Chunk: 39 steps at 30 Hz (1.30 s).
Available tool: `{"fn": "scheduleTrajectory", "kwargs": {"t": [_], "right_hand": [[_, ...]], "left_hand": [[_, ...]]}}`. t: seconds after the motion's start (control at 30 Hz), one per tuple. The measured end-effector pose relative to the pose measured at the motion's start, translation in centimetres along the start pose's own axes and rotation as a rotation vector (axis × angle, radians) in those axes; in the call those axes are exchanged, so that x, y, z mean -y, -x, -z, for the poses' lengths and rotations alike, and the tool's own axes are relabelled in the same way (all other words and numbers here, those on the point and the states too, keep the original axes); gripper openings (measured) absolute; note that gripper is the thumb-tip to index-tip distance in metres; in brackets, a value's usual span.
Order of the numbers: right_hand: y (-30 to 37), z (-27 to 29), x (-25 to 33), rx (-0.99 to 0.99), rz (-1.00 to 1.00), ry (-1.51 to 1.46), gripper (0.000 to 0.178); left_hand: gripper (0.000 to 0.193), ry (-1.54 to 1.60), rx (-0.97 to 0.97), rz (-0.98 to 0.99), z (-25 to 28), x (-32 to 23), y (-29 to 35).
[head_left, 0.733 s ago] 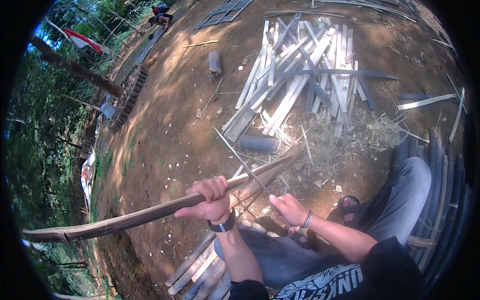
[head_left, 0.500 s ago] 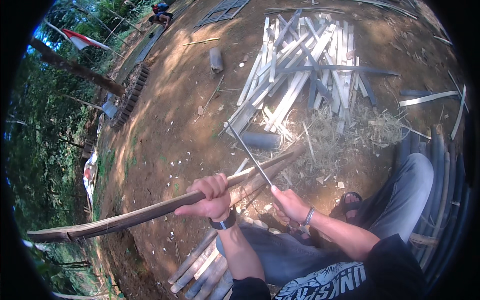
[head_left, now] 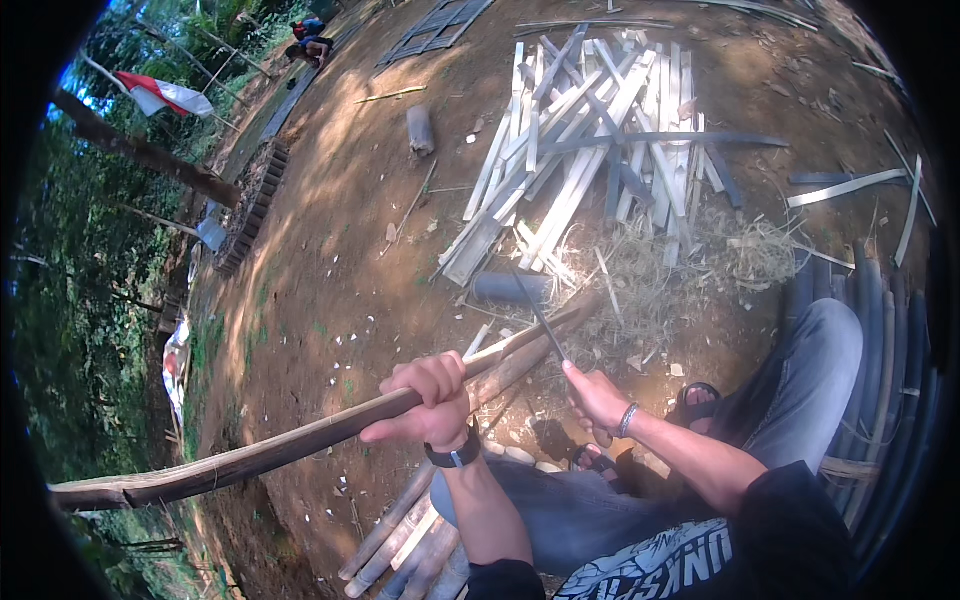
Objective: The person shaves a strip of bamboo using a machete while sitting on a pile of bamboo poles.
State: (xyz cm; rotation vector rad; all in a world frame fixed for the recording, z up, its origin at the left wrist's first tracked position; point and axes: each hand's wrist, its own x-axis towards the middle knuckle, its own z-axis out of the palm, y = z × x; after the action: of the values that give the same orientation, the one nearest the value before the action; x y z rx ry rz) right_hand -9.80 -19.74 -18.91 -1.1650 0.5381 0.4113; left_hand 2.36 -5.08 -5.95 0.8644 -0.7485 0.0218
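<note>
**Inspection of a blade station on open ground: both hands loaded, contact unconfirmed**

Through the head camera I find the long brown split-bamboo length (head_left: 270, 440) running from 8 o'clock to just short of 3 o'clock, through the centre of my view. The left hand (head_left: 430, 395), at 7 o'clock, has its fingers wrapped around it, thumb pointing outward. The right hand (head_left: 598, 398), at 4 o'clock, has its fingers clenched on the handle of the slim dark metal knife (head_left: 540, 318). The blade crosses the bamboo in my view; whether it touches, I cannot tell.

Recommendations, in my judgement: keep the left fist well behind the blade, hold the edge at a shallow angle, and draw long, even strokes with the bamboo braced on the thick brown log (head_left: 520, 372) lying beneath its end.

Surface: bare brown earth (head_left: 320, 290), sun-dappled, flecked with pale chips. Curly straw-coloured shavings (head_left: 690, 250) lie towards 2 o'clock; a heap of pale split strips (head_left: 600, 120) at 1 o'clock; long grey poles (head_left: 875, 330) at 3 o'clock.

Surroundings: outdoors, trees along 9 o'clock, a red-and-white flag (head_left: 165, 93) at 10, another person (head_left: 312, 45) bending at 11.
</note>
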Motion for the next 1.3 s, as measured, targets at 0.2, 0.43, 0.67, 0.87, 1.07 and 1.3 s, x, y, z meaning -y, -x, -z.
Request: {"fn": "scheduleTrajectory", "kwargs": {"t": [0.2, 0.43, 0.67, 0.87, 1.07, 1.3], "right_hand": [[-1.9, 0.1, -3.6, -0.062, 0.116, 0.116, 0.07], [0.0, -1.7, -1.1, 0.072, 0.247, 0.138, 0.067], [1.6, -2.6, 0.9, 0.12, 0.162, -0.059, 0.066], [0.3, -0.4, -0.2, 0.008, -0.015, -0.091, 0.066], [2.5, -1.3, -0.2, 0.069, 0.171, 0.102, 0.068], [3.5, 1.6, 0.4, -0.205, 0.342, 0.882, 0.055]], "left_hand": [[0.08, 0.01, -0.048, -0.005, 0.1, 0.3, -0.1], [0.078, -0.03, -0.07, 0.003, 0.1, 0.1, -0.2], [0.077, -0.055, -0.028, -0.009, -0.2, 0.2, -0.8], [0.079, -0.008, 0.048, -0.017, 0.2, 0.3, -0.4], [0.083, 0.02, 0.173, -0.01, 0.5, 0.2, -0.8], [0.078, -0.19, -0.199, -0.106, -0.8, -0.2, -0.7]]}}
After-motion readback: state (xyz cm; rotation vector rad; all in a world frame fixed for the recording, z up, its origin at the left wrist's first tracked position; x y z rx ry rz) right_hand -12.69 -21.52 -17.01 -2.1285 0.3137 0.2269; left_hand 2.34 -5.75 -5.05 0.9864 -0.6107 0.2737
